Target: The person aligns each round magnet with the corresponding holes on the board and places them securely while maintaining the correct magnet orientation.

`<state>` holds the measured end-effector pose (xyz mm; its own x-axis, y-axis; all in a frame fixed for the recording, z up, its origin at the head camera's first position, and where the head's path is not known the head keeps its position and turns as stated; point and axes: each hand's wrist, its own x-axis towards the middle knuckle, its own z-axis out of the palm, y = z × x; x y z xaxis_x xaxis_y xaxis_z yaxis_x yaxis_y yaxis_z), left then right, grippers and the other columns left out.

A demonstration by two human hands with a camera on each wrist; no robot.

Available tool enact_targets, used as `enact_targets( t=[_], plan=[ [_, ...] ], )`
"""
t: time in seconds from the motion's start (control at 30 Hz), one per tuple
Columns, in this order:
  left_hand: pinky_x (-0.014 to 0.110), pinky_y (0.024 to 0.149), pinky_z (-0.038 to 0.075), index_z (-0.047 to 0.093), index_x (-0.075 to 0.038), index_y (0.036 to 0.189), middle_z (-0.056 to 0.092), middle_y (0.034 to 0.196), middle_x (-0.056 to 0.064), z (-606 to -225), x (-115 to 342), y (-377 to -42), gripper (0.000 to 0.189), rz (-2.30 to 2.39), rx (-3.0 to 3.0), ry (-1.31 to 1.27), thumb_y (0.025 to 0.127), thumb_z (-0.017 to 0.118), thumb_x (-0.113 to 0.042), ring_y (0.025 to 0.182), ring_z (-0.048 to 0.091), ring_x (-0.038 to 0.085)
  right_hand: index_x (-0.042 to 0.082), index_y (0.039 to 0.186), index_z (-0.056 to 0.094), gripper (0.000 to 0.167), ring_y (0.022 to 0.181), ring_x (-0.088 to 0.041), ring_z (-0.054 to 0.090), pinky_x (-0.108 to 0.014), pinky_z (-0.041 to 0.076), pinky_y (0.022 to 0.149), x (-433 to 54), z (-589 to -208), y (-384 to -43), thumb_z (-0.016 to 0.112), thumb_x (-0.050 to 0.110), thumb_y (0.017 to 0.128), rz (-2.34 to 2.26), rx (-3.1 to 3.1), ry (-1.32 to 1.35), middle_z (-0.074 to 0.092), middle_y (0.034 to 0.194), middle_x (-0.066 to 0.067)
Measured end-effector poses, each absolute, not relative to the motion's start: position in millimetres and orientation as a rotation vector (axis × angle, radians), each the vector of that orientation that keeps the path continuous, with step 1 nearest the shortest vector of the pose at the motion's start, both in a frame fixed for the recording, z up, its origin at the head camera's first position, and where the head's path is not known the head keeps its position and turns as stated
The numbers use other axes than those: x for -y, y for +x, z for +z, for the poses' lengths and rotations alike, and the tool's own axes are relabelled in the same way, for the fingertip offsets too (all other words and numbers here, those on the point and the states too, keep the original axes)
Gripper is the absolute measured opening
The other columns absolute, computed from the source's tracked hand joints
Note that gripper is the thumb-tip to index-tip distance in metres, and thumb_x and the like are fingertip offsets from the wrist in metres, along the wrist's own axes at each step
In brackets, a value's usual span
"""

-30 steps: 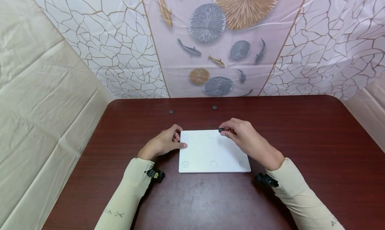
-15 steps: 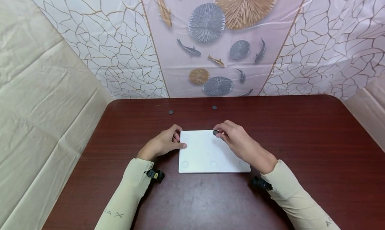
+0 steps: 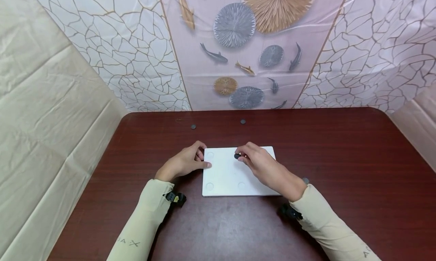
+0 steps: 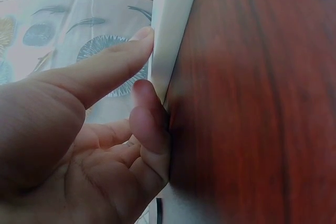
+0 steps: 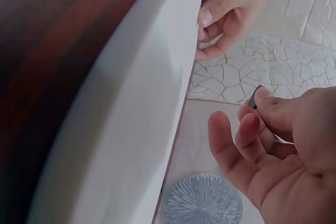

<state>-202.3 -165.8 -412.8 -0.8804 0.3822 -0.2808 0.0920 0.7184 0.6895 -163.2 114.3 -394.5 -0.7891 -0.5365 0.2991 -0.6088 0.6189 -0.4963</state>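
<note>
A white rectangular board [image 3: 221,174] with shallow round recesses lies on the table. My left hand [image 3: 185,162] grips its left edge, the thumb on the top face and the other fingers curled at the side near the far corner. In the left wrist view that thumb [image 4: 121,59] meets the board's edge [image 4: 176,19]. My right hand [image 3: 263,164] pinches a small dark round disc [image 3: 237,156] between thumb and fingertips, over the far middle part of the board. The right wrist view shows this disc [image 5: 255,97] edge-on, its lower part covered by the fingers.
Two similar discs lie beyond the board, one disc [image 3: 193,127] at the left and another disc [image 3: 243,121] farther right. A greyish disc [image 3: 305,180] shows beside the right wrist. The dark red table [image 3: 340,147] ends at a patterned cloth backdrop [image 3: 245,75].
My right hand has moved left and slightly nearer with the disc, from the board's far edge to over its far middle recess. The left hand has stayed in place.
</note>
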Motion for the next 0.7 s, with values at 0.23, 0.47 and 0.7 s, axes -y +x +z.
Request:
enact_targets(
  t=[0.23,0.47,0.7],
  plan=[
    [0.036,0.087,0.046,0.050,-0.011,0.139,0.060,0.106,0.005,-412.5,163.8,-200.9,0.054,0.994,-2.524,0.343,0.096,0.080,-0.026,0.092,0.056,0.017,0.000,0.112,0.068,0.011,0.084,-0.019,0.061,-0.032,0.054,0.078,-107.2,-402.0,-160.1,0.068,0.000,0.101,0.874,2.706,1.035,0.062,0.099,-0.007],
    [0.035,0.086,0.047,0.051,-0.010,0.137,0.061,0.103,0.004,-412.7,164.2,-200.2,0.053,0.985,-2.540,0.356,0.096,0.081,-0.025,0.090,0.058,0.016,0.000,0.113,0.067,0.012,0.088,-0.018,0.062,-0.031,0.055,0.080,-102.0,-404.4,-156.9,0.065,-0.004,0.102,0.844,2.730,1.110,0.063,0.104,-0.008],
    [0.034,0.085,0.046,0.052,-0.009,0.136,0.061,0.102,0.005,-412.4,163.7,-200.3,0.051,0.993,-2.539,0.362,0.096,0.080,-0.024,0.089,0.057,0.016,-0.001,0.114,0.066,0.013,0.091,-0.020,0.063,-0.032,0.056,0.082,-99.0,-408.6,-154.6,0.065,-0.005,0.101,0.849,2.701,1.143,0.064,0.105,-0.010]
  ],
)
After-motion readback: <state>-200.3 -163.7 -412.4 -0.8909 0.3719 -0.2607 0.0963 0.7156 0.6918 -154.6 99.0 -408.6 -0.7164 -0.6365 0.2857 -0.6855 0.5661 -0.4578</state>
